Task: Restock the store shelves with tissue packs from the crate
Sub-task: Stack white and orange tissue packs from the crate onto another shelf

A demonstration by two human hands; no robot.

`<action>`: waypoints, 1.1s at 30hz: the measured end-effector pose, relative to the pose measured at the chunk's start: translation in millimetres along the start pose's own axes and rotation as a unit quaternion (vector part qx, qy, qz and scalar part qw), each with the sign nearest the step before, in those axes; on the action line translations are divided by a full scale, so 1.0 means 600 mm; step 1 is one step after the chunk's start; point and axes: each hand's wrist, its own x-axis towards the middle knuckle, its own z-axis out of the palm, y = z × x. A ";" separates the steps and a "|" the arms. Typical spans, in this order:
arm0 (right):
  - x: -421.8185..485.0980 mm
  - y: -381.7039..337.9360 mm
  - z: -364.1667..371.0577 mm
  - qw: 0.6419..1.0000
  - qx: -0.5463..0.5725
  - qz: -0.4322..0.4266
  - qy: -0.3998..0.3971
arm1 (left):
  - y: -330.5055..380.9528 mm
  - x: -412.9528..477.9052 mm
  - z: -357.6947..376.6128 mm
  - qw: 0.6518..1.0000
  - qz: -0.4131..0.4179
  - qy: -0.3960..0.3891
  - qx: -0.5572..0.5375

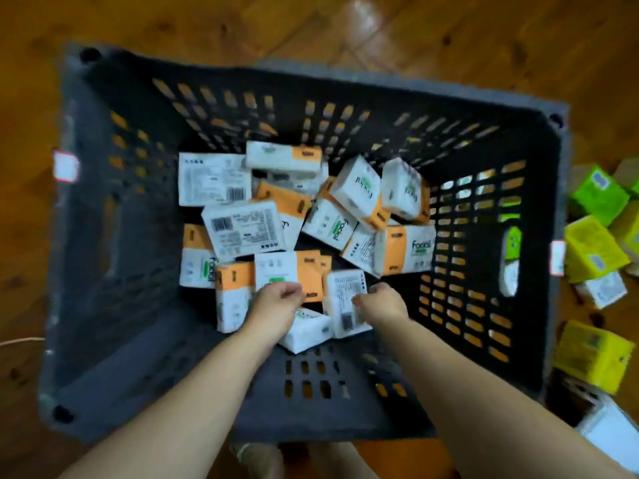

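Observation:
A dark grey slotted crate (114, 236) stands on the floor. Several white-and-orange "Facial" tissue packs (242, 229) lie jumbled on its bottom. Both my arms reach down into it from the near side. My left hand (276, 305) hovers with curled fingers at the near edge of an orange-and-white pack (287, 267) and covers part of a white pack (307, 335). Its grip is hidden. My right hand (382, 302) curls its thumb and fingers on the right edge of a white pack with a barcode (344, 305).
The crate sits on a brown wooden floor (449, 36). Green and yellow tissue packs (594, 250) lie piled on the floor to the right of the crate, with white packs (603, 288) among them. A thin white cord (17, 341) lies at the left.

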 end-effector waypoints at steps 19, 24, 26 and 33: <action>-0.082 0.035 -0.111 0.930 0.327 -0.051 -0.161 | 0.077 -0.078 0.056 0.995 -0.031 -0.012 -0.093; -0.228 0.005 -0.219 0.894 0.378 -0.183 -0.156 | 0.214 -0.227 0.015 0.976 -0.029 -0.010 -0.214; -0.301 -0.011 -0.272 0.875 0.386 -0.251 -0.146 | 0.278 -0.302 0.001 0.987 -0.037 -0.044 -0.148; -0.585 -0.021 -0.494 0.824 0.394 -0.389 -0.120 | 0.476 -0.596 -0.032 0.970 0.017 -0.230 -0.075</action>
